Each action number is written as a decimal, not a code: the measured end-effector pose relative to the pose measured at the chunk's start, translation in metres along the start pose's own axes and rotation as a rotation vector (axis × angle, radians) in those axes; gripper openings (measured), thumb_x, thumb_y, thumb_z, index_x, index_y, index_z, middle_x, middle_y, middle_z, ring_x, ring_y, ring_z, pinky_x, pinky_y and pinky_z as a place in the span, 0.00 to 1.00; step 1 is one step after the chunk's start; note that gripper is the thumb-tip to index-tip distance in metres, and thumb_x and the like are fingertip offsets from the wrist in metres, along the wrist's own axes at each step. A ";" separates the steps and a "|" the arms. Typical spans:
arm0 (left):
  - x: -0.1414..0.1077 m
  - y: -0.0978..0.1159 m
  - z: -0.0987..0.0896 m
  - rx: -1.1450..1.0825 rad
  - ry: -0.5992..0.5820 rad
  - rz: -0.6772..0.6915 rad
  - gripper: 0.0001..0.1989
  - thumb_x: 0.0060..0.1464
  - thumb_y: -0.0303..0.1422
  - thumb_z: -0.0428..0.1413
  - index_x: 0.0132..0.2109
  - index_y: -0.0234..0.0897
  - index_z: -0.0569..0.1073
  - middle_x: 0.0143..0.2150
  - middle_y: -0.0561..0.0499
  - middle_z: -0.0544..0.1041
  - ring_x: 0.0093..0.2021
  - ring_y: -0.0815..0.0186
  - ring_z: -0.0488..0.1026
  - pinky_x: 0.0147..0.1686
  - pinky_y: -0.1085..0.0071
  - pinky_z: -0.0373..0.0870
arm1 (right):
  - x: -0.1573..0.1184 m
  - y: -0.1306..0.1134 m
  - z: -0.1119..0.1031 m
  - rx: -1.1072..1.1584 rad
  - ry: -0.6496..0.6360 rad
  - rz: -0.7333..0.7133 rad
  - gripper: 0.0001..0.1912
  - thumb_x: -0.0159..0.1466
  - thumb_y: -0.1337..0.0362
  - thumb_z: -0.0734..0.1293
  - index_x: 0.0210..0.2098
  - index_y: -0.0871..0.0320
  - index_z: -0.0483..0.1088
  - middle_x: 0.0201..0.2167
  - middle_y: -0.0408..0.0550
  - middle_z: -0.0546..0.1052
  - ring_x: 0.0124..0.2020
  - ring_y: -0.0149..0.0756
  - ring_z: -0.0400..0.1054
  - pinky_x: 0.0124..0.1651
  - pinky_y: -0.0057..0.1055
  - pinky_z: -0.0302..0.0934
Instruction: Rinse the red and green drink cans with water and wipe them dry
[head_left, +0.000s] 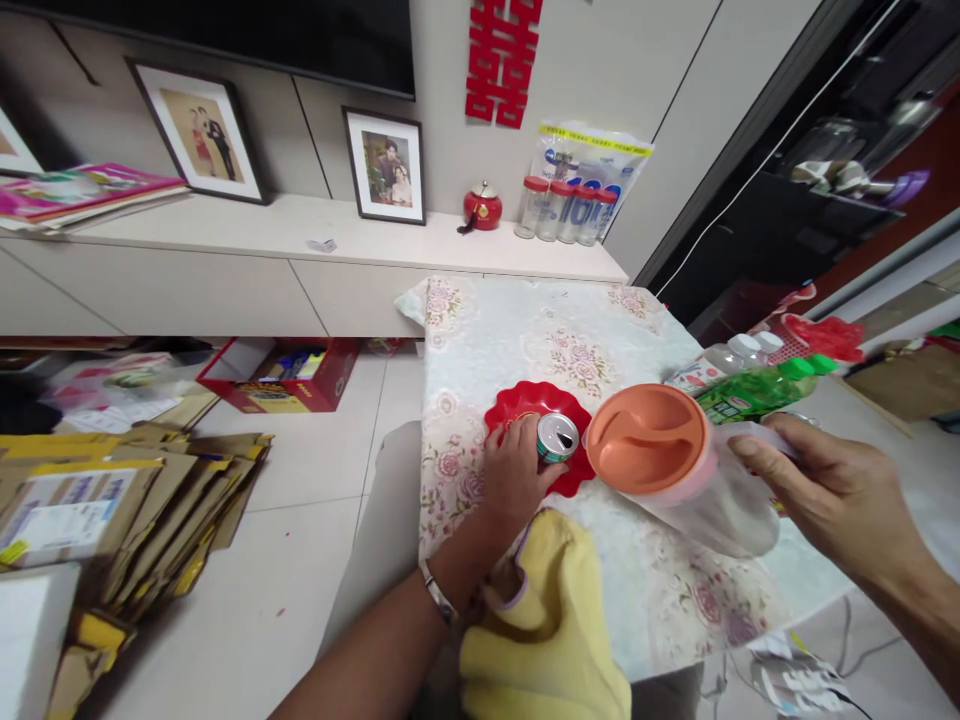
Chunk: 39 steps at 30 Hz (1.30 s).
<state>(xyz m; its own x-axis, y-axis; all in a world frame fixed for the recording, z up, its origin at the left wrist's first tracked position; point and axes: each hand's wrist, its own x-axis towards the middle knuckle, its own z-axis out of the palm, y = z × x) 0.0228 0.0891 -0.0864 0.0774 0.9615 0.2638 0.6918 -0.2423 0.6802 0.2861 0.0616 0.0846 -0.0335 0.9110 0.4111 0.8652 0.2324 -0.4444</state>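
My left hand is wrapped round a small green can with an opened top, over a red scalloped plate. In my right hand is the handle of a clear plastic pitcher. The orange lid of the pitcher faces me, and the pitcher leans with its top toward the plate. A yellow cloth hangs at the near table edge, below my left wrist.
Green and clear bottles lie at the right side of the flowered tablecloth. Behind it, a white cabinet holds frames, a red pot and lidded jars. Flattened cardboard fills the floor at left.
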 end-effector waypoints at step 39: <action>-0.003 0.001 0.000 0.133 0.054 0.057 0.28 0.61 0.38 0.66 0.63 0.39 0.66 0.60 0.41 0.80 0.62 0.51 0.77 0.60 0.51 0.74 | 0.035 -0.036 0.005 -0.245 -0.244 -0.264 0.29 0.69 0.35 0.57 0.24 0.49 0.57 0.14 0.44 0.61 0.13 0.38 0.55 0.20 0.38 0.50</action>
<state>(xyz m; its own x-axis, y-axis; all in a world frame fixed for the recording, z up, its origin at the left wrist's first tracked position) 0.0234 0.0865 -0.0866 0.0829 0.9375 0.3380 0.7768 -0.2732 0.5674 0.2511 0.0865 0.1110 -0.3611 0.8920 0.2718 0.9034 0.4069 -0.1351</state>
